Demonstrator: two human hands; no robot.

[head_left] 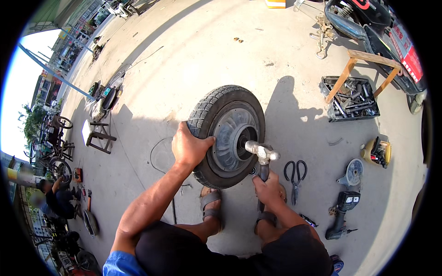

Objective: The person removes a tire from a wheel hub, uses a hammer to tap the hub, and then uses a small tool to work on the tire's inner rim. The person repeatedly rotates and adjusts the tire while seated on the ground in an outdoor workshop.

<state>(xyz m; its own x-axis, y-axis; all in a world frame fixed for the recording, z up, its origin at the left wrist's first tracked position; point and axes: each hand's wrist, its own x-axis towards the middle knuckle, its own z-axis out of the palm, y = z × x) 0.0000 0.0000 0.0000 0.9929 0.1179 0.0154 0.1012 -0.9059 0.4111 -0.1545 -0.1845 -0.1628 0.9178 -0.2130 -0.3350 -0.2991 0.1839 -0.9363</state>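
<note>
A black tyre [212, 99] on a grey metal hub [224, 145] stands upright between my feet, tilted slightly. My left hand [189, 142] grips the tyre's left side, thumb reaching over toward the hub's rim. My right hand [267, 188] is closed around the dark handle of a hammer [263, 154], whose silver head is over the hub's dark centre. Whether the head touches it I cannot tell. Black-handled scissors [295, 181] lie on the ground to the right of my right hand.
A grey crate of tools [331, 115] and wooden frame [373, 57] sit upper right, near a scooter [357, 27]. A yellow container [369, 152], grey metal disc [353, 172] and power tool [345, 207] lie right. Left are a small stool [99, 135], bicycles [50, 138] and another person [62, 202].
</note>
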